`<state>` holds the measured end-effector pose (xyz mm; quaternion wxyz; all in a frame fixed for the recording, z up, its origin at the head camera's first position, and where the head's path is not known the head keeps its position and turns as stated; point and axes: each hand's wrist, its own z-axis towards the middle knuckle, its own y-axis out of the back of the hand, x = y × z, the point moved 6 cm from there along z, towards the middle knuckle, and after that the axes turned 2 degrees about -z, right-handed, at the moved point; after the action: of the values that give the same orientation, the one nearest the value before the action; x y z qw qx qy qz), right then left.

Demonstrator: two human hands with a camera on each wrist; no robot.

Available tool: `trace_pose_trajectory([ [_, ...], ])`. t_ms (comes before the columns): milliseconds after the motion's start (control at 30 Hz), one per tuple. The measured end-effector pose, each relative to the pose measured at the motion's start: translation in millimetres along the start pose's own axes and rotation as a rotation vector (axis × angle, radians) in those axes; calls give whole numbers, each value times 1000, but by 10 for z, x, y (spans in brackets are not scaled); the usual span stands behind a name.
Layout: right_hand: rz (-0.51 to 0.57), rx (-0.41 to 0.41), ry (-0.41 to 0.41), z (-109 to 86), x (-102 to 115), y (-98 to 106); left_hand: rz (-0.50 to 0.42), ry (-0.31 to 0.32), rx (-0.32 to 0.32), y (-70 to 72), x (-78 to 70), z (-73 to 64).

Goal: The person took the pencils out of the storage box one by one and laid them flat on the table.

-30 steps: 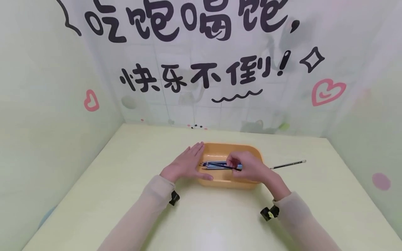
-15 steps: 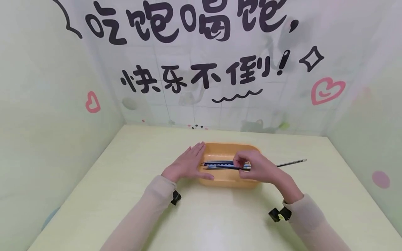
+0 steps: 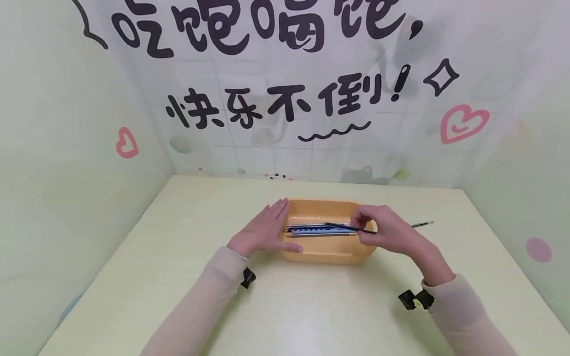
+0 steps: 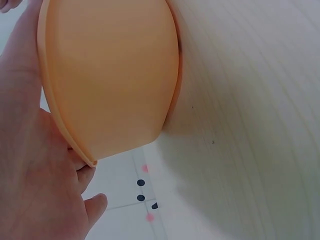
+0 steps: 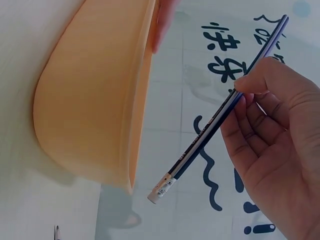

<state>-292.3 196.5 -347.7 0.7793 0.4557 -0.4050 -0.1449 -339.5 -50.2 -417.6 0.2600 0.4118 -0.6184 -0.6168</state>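
An orange plastic box (image 3: 331, 257) stands on the table with several pencils (image 3: 318, 235) lying lengthwise inside. My left hand (image 3: 263, 232) rests along its left rim, fingers straight and thumb spread toward the front corner; the left wrist view has the palm beside the box wall (image 4: 112, 75). Above the right end of the box, my right hand (image 3: 386, 230) pinches a dark striped pencil (image 5: 207, 130) between thumb and fingers. That pencil slants in the right wrist view, its white eraser end low. The lifted pencil partly overlaps those in the box in the head view.
Another pencil (image 3: 423, 224) lies on the table right of the box, partly hidden behind the right hand. A pale table (image 3: 213, 207) extends around the box. White printed walls (image 3: 200, 153) close off the back and both sides.
My right hand has moved right and lifted the pinched pencil from among the others toward the box's right end. The left hand has stayed on the left rim.
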Motion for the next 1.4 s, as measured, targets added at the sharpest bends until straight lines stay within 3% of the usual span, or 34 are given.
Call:
trace_pose_trajectory([
  [233, -71, -25, -22, -87, -128, 137, -9, 7, 10, -10, 13, 13],
  [533, -148, -79, -113, -320, -402, 300, 7, 5, 10, -21, 23, 47],
  [767, -218, -98, -106, -467, -632, 397, 19, 4, 20, -28, 18, 38],
  [1033, -272, -95, -110, -555, -866, 464, 29, 5, 18, -39, 27, 62],
  [1400, -332, -30, -127, -612, -1152, 451, 23, 5, 18, -32, 25, 59],
])
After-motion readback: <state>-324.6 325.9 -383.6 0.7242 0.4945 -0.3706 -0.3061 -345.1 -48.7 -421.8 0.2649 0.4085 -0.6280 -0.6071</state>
